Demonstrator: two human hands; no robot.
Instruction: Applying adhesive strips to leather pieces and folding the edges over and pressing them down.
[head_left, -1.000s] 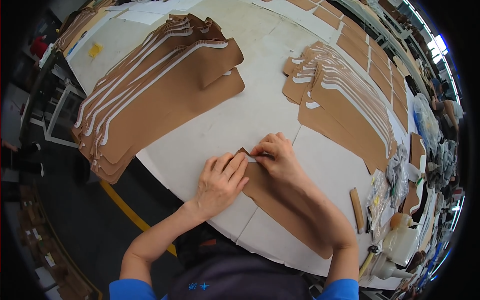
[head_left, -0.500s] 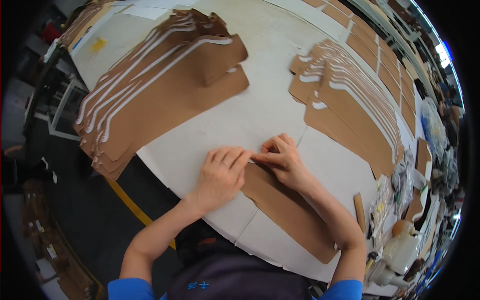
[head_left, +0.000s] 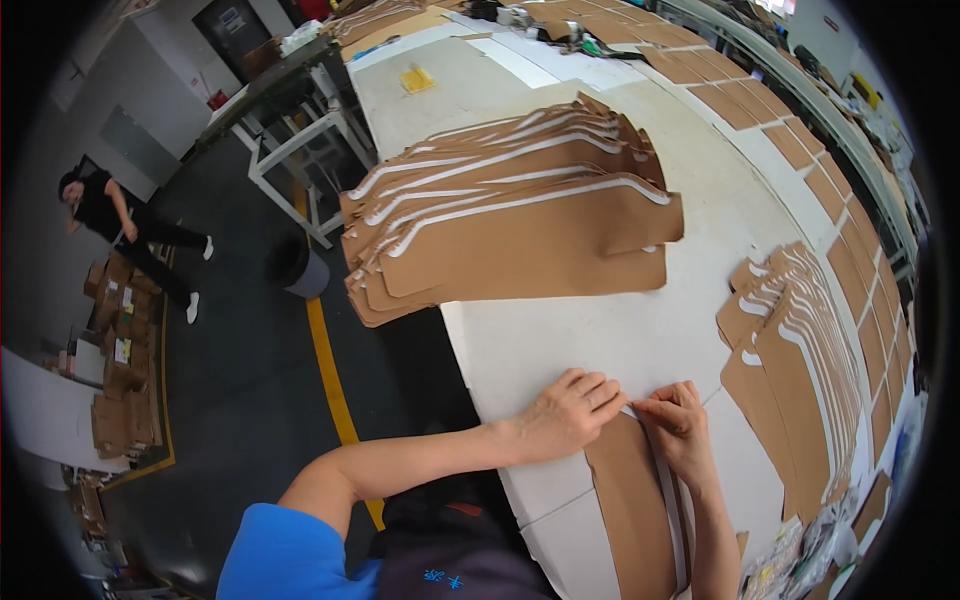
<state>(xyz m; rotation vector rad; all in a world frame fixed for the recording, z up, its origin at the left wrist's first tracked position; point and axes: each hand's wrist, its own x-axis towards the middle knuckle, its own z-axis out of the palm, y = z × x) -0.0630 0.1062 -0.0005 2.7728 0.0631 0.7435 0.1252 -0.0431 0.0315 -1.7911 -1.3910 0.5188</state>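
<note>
A long brown flat panel (head_left: 630, 500) lies on the white table in front of me, with a white strip (head_left: 668, 500) along its right edge. My left hand (head_left: 570, 412) is closed at the panel's far end, fingertips pressed together at its corner. Against it, my right hand (head_left: 678, 425) pinches the same far end, beside the white strip. The fingertips of both hands nearly touch, and the bit between them is too small to make out. My right forearm hides part of the panel's right side.
A fanned stack of white-edged brown panels (head_left: 520, 240) lies at the far left, overhanging the table (head_left: 560, 340). Another fanned stack (head_left: 790, 390) lies to the right, near clear plastic bags (head_left: 800, 550). A person (head_left: 125, 225) stands across the floor by cardboard boxes (head_left: 125, 350); a bin (head_left: 300, 268) is nearer.
My view has swung left, bringing in the person and the bin. Both hands stay closed at the panel's far end. The white strip along its right edge now shows more.
</note>
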